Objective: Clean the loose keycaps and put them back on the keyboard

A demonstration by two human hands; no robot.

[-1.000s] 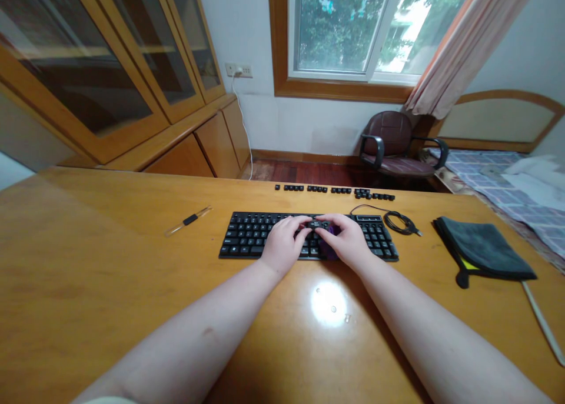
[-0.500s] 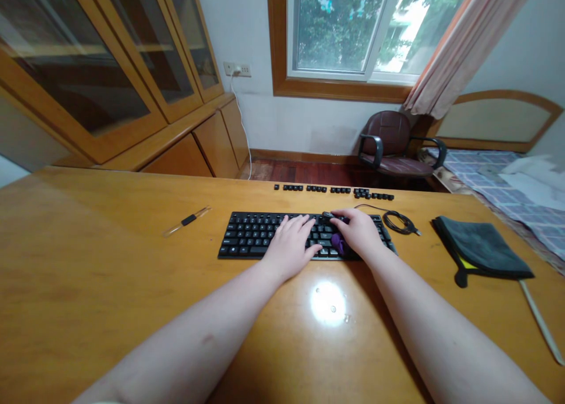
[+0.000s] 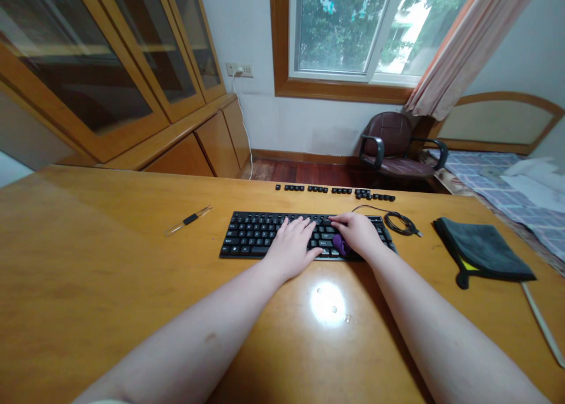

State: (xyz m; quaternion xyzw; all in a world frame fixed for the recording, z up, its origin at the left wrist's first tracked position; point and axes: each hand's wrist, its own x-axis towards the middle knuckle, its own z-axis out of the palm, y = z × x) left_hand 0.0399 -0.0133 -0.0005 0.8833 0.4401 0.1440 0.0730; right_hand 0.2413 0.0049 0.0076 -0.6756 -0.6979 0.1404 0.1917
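A black keyboard (image 3: 247, 234) lies on the desk, and its top row looks bare of keycaps in places. My left hand (image 3: 291, 245) rests open over the middle keys, fingers spread and thumb out to the right. My right hand (image 3: 359, 234) bends over the right part of the keyboard, thumb and forefinger together at the top row. Bunched under that palm is a purple cloth (image 3: 341, 244), partly hidden by the hand. Whether the fingertips pinch anything else is too small to tell.
Loose black keycaps (image 3: 318, 189) stand in rows along the desk's far edge. A coiled cable (image 3: 399, 222) and a folded grey cloth (image 3: 488, 251) lie to the right. A clear thin tool with a black grip (image 3: 190, 219) lies left. Beyond the desk is a chair (image 3: 388, 145).
My right thumb and forefinger have come down to the top key row; a dark piece seen at the fingertips before no longer shows there. My left hand stays put.
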